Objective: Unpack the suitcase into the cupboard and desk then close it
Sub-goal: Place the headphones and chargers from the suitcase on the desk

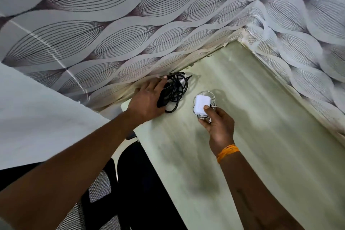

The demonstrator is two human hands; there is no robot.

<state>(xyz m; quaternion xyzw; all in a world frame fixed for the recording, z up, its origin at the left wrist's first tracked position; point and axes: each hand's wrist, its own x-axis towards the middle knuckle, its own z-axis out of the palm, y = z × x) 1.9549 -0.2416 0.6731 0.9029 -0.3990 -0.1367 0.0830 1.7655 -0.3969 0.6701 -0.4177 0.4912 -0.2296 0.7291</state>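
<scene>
- Head view is looking down at a pale green desk sitting in a corner between 2 walls covered with grey leaf-pattern wallpaper.
- Left hand is lying over a bundle of black cable, fingers straight and spread, palm down; not gripping, only touching or pressing the bundle's left side.
- The black cable is sitting on the desk right against the back wall, at the desk's far left corner. A small white part is showing inside the coils; cannot tell what it is.
- Right hand is grasping a white charger with a thin white cord looped round it, thumb pressing on the block's face, fingers curled underneath.
- The charger is hovering over or just at the desk surface, cannot tell which, just to the right of the black cable and apart from it.
- An orange thread band is sitting on the right wrist.
- A black chair with mesh back is standing at the desk's left edge, lower left of view.
- Suitcase and cupboard are not showing in this view.
</scene>
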